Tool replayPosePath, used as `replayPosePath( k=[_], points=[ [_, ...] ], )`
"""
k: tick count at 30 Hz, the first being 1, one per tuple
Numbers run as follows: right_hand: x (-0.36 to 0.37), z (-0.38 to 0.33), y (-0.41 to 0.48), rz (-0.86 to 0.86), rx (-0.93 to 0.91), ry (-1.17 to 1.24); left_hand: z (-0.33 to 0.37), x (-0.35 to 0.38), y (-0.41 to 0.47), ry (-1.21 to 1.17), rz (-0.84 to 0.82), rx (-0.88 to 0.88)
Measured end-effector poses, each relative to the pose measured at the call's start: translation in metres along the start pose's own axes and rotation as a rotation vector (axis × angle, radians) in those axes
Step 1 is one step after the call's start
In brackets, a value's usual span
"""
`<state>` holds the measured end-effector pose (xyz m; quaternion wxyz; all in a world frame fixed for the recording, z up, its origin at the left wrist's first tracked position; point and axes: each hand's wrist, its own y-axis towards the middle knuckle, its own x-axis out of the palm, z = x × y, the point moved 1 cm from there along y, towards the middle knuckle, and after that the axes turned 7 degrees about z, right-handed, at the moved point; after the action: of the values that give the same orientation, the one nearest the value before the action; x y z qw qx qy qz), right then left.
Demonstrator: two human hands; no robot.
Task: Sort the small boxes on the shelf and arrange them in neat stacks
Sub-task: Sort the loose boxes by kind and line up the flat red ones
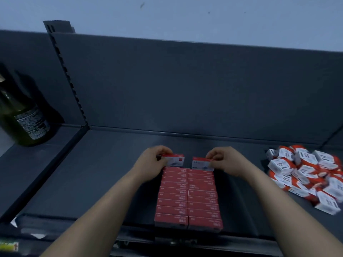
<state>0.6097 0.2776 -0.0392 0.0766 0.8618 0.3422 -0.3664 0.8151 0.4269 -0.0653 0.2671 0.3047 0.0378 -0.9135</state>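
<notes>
Dim, flat, blue-grey light fills the head view. The pale wall [185, 15] at the top is brightest, so the source is probably overhead. The dark shelf [111, 173] and back panel [185, 86] swallow detail, with soft shadow beside the forearms toward the shelf's front edge. Print on the red stacks [188, 199] is blurred past reading. The left hand [154, 162] and right hand [226, 162], each pinching a small box [174, 160], look slightly smeared. Wide-angle bowing curves the panel's top edge, and the bottle [24, 117] at the shelf's left edge is soft, faintly glinting.

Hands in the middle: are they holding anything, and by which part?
Yes. The left hand pinches the left box by its left end; the right hand pinches the right box by its right end.
</notes>
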Motion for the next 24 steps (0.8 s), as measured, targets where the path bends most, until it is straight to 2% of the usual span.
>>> replayPosePath(
  k=[7, 16, 20, 24],
  points=[
    [0.021, -0.003, -0.028, -0.059, 0.006, 0.174, 0.014, 0.011, -0.017, -0.017, -0.098, -0.074],
    [0.033, 0.001, -0.041, 0.098, -0.019, 0.139, 0.018, 0.016, -0.029, -0.031, -0.060, -0.109],
    [0.048, 0.003, -0.056, 0.111, 0.086, 0.286, 0.019, 0.023, -0.041, -0.144, -0.065, -0.182],
    [0.065, -0.002, -0.065, 0.125, 0.066, 0.304, 0.024, 0.032, -0.047, -0.082, -0.042, -0.135]
  ],
)
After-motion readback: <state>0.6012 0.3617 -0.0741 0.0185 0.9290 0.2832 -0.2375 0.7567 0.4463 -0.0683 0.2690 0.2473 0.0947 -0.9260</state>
